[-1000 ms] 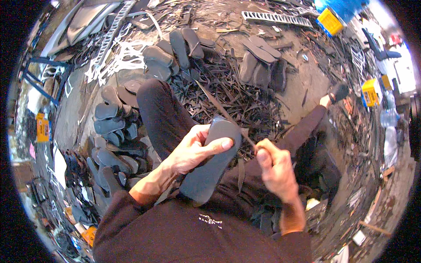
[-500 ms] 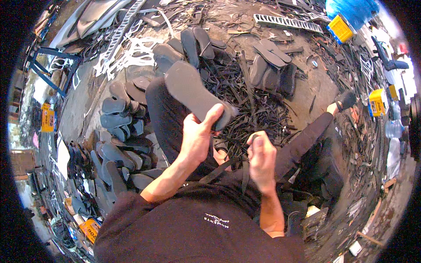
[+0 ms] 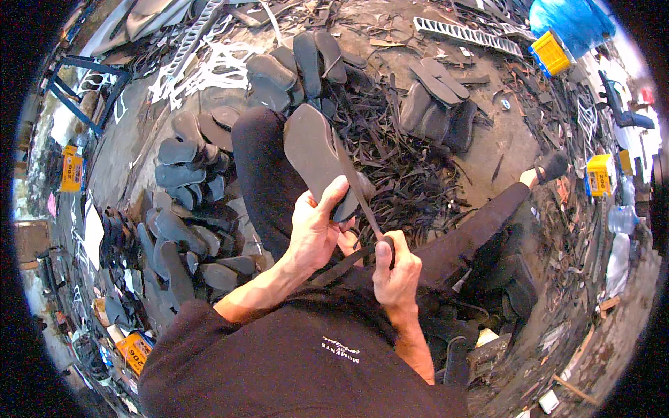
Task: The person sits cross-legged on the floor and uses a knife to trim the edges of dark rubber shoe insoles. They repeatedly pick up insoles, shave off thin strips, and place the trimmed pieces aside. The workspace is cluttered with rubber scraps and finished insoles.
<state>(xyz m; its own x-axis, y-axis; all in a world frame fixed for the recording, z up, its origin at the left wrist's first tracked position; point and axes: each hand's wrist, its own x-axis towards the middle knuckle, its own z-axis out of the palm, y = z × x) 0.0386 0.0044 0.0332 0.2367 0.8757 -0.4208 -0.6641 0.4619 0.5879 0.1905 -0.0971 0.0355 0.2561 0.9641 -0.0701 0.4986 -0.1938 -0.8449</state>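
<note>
My left hand (image 3: 312, 228) is closed round the narrow end of a dark grey shoe sole (image 3: 308, 145), thumb on top, above my bent knee. Along the sole's right edge lies a thin dark strip (image 3: 359, 189), which stretches down to my right hand (image 3: 397, 275). The right fingers are curled tight on its lower end. Whether the strip is joined to the sole, I cannot tell. A heap of dark trimmings (image 3: 408, 181) lies on the ground beyond my hands.
Stacked soles (image 3: 185, 174) lie left of my knee, with more soles (image 3: 306, 63) ahead and another pile (image 3: 435, 115) at the far right. White lattice scraps (image 3: 216, 70), yellow containers (image 3: 550, 54) and a blue drum (image 3: 571, 24) stand or lie farther out. My outstretched leg (image 3: 477, 216) crosses the right side.
The sole has turned more upright and shifted slightly right and down. My right hand has moved left and lower, and the strip now shows stretched between it and the sole's edge.
</note>
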